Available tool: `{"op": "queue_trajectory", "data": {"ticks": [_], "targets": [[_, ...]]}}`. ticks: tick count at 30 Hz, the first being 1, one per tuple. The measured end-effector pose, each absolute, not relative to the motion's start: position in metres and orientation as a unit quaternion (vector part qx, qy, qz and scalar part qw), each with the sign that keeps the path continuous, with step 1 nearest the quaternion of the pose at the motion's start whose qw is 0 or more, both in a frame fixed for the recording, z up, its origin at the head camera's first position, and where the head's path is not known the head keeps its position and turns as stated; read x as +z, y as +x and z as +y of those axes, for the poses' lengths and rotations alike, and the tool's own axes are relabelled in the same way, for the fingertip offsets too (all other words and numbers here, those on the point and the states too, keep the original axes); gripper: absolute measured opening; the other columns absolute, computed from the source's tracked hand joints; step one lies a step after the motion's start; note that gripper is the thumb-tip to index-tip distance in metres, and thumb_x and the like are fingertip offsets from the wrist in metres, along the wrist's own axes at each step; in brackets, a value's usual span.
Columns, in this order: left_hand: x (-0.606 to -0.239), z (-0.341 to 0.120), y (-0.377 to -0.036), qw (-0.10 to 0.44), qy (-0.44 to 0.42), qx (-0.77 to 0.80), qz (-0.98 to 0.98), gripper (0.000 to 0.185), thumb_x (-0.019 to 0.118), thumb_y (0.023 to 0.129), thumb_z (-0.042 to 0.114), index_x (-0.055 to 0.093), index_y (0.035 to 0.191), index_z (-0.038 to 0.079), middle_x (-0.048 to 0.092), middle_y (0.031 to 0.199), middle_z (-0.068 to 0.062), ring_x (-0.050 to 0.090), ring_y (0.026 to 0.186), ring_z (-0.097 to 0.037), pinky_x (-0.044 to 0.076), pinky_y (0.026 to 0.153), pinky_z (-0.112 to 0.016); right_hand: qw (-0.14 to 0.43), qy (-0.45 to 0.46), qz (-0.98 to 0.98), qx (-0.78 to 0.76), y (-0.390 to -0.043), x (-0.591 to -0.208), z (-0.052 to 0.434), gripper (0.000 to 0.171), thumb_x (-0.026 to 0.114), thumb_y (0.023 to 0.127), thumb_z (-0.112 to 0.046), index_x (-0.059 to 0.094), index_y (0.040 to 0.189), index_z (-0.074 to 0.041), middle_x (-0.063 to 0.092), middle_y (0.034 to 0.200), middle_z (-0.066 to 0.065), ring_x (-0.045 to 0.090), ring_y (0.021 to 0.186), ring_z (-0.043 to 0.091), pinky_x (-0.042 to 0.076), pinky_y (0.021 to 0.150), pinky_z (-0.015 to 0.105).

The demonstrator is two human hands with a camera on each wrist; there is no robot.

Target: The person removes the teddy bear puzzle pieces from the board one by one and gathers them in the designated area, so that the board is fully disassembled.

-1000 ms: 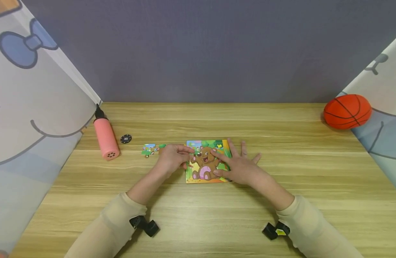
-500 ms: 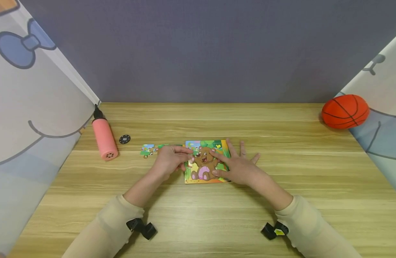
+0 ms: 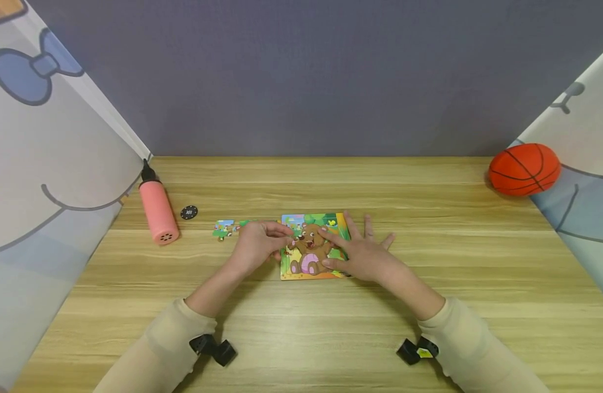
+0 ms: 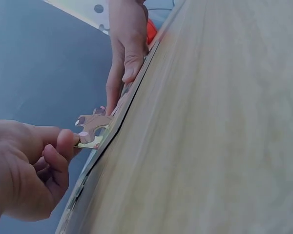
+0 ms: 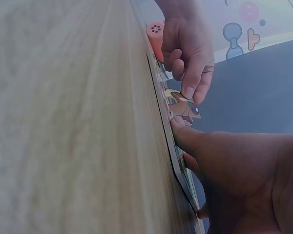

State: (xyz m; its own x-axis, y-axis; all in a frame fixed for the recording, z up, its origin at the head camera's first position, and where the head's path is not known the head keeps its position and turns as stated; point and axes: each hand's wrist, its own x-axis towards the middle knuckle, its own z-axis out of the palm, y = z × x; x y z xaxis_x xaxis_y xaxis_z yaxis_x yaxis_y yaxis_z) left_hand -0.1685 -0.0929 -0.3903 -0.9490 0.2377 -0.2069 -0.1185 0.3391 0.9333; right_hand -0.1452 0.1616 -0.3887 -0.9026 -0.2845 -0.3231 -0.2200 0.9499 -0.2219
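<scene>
A bear jigsaw puzzle [image 3: 309, 266] lies flat on the wooden table in the head view. At its left side my left hand [image 3: 254, 245] pinches a puzzle piece [image 4: 92, 123] between thumb and fingers. The left wrist view shows that piece tilted, close over the puzzle, with brown bear and knobbed edges. My right hand [image 3: 367, 256] is spread at the puzzle's right side, with thumb and index fingertips resting on the picture and other fingers stretched past its right edge. Left of the puzzle lie loose puzzle pieces [image 3: 224, 228], partly hidden behind my left hand.
A pink hand pump [image 3: 159, 212] with a black nozzle lies at the left of the table, a black round chip [image 3: 189, 212] beside it. An orange-red toy basketball [image 3: 524, 169] sits at the back right corner. A grey panel [image 3: 301, 76] rises behind the table.
The piece in my left hand has shifted slightly over the bear's face, and the left fingers have adjusted a little. My right hand stays in place. The head view has drifted slightly.
</scene>
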Motion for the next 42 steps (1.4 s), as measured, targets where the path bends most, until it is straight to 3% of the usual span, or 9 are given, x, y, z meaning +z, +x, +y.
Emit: {"op": "queue_trajectory", "data": {"ticks": [11, 27, 30, 37, 42], "targets": [[-0.391, -0.097, -0.172, 0.19, 0.005, 0.603, 0.775, 0.013, 0.073, 0.092, 0.004, 0.074, 0.104, 0.002, 0.073, 0.089, -0.012, 0.06, 0.052, -0.013, 0.043, 0.044, -0.02, 0.173, -0.131, 0.971, -0.098, -0.144, -0.388, 0.162, 0.075, 0.049, 0.092, -0.074, 0.02, 0.158, -0.052, -0.011, 0.168, 0.013, -0.012, 0.144, 0.057, 0.001, 0.087, 0.092], [-0.388, -0.104, -0.175, 0.173, 0.003, 0.631, 0.756, 0.019, 0.071, 0.095, 0.007, 0.073, 0.112, 0.0, 0.074, 0.096, -0.014, 0.061, 0.055, -0.013, 0.04, 0.045, -0.019, 0.164, -0.141, 0.971, -0.101, -0.143, -0.39, 0.163, 0.076, 0.049, 0.092, -0.074, 0.019, 0.158, -0.051, -0.011, 0.168, 0.014, -0.013, 0.144, 0.057, 0.001, 0.085, 0.093], [-0.387, -0.11, -0.175, 0.173, -0.001, 0.629, 0.758, 0.021, 0.071, 0.095, 0.008, 0.073, 0.114, 0.001, 0.074, 0.097, -0.013, 0.06, 0.054, -0.012, 0.04, 0.045, -0.02, 0.166, -0.14, 0.97, -0.105, -0.143, -0.39, 0.162, 0.081, 0.05, 0.091, -0.074, 0.015, 0.16, -0.047, -0.012, 0.168, 0.013, -0.015, 0.144, 0.056, -0.001, 0.086, 0.092], [-0.385, -0.124, -0.176, 0.169, -0.005, 0.623, 0.764, 0.024, 0.072, 0.094, 0.009, 0.071, 0.116, 0.0, 0.075, 0.095, -0.01, 0.06, 0.054, -0.011, 0.041, 0.046, -0.02, 0.172, -0.131, 0.97, -0.108, -0.143, -0.389, 0.162, 0.1, 0.052, 0.09, -0.075, 0.005, 0.164, -0.027, -0.013, 0.168, 0.011, -0.016, 0.144, 0.055, -0.003, 0.087, 0.091], [-0.384, -0.136, -0.177, 0.163, -0.01, 0.612, 0.774, 0.025, 0.072, 0.095, 0.012, 0.071, 0.117, 0.0, 0.074, 0.095, -0.008, 0.059, 0.056, -0.011, 0.042, 0.047, -0.021, 0.175, -0.131, 0.97, -0.102, -0.142, -0.389, 0.162, 0.1, 0.051, 0.09, -0.075, 0.006, 0.164, -0.025, -0.014, 0.167, 0.01, -0.016, 0.144, 0.055, -0.003, 0.087, 0.091]]}}
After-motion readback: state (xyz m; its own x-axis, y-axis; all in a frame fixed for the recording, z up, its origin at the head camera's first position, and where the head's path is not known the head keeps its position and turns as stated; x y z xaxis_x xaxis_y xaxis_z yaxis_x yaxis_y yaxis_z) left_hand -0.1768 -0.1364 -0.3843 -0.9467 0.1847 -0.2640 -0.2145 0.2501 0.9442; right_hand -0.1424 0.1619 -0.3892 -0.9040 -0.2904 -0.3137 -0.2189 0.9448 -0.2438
